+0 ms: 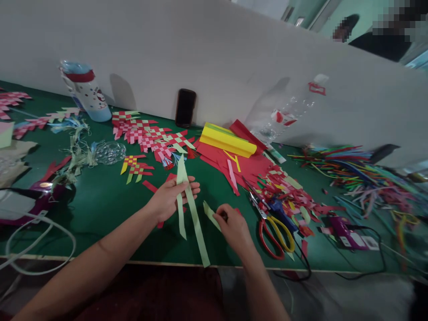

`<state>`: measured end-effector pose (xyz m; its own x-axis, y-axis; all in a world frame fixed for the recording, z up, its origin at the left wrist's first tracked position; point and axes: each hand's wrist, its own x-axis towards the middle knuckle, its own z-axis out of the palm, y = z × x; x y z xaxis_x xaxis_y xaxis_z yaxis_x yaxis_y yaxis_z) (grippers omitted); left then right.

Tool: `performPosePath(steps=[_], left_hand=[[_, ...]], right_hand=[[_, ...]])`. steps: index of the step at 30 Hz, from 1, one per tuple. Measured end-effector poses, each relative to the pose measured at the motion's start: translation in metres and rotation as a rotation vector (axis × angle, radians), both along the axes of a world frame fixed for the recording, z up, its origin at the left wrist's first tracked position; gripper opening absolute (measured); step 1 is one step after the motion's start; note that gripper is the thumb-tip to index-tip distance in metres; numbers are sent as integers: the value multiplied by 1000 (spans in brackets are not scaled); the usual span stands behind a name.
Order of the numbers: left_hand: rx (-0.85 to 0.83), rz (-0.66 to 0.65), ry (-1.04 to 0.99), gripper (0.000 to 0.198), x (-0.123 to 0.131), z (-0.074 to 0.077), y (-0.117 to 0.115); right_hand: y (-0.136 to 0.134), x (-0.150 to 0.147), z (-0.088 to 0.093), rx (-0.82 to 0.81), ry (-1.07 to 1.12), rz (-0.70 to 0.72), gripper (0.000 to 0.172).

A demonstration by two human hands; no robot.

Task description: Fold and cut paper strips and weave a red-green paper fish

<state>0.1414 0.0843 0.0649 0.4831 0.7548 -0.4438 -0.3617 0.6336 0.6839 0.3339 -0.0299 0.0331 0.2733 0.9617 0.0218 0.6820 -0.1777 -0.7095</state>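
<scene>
My left hand (175,196) is closed on light green paper strips (197,223), the thumb pressing them near a fold. The strips meet in a point above the fingers, and two ends hang down toward the table's front edge. My right hand (234,225) pinches another light green strip (210,215) between thumb and fingertips, low over the green table (110,200). Red paper strips (150,186) lie partly beneath my left hand. Right of my right hand are scissors (276,236) with red and yellow handles.
Woven paper fish (147,136) lie at the back, near a phone (185,108) leaning on the partition. Yellow paper (227,139) rests on red sheets. A tumbler (88,91) stands left, a plastic bottle (287,111) right. Cut scraps (290,191), purple glue guns (347,232) and cords lie around.
</scene>
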Motion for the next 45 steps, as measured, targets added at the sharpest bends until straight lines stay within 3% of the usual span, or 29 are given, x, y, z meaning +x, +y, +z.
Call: performPosePath(steps=[2, 6, 11, 15, 20, 22, 23, 25, 27, 32, 45], left_hand=[[25, 0, -8, 14, 12, 1, 4], [69, -14, -28, 14, 38, -1, 14], [80, -78, -10, 15, 57, -12, 19], [157, -114, 18, 22, 62, -20, 22], [381, 26, 113, 66, 55, -14, 21], [531, -14, 155, 59, 50, -11, 13], [542, -104, 149, 49, 47, -10, 8], [515, -243, 130, 31, 43, -9, -1], [474, -255, 126, 31, 40, -11, -7], [352, -121, 168, 33, 28, -17, 0], [230, -21, 172, 27, 12, -23, 11]], right_hand=[[1, 6, -1, 13, 96, -74, 15], [4, 15, 0, 63, 308, -169, 35], [3, 14, 15, 94, 517, -159, 30], [10, 9, 27, 95, 581, -171, 28], [25, 2, 34, 50, 571, -155, 28], [30, -4, 34, 39, 570, -142, 28], [32, -7, 34, 30, 566, -136, 28], [35, -14, 34, 3, 557, -111, 30], [36, -20, 35, -35, 571, -58, 34], [28, -22, 33, -129, 693, 31, 52], [3, -22, 30, -254, 735, -19, 53]])
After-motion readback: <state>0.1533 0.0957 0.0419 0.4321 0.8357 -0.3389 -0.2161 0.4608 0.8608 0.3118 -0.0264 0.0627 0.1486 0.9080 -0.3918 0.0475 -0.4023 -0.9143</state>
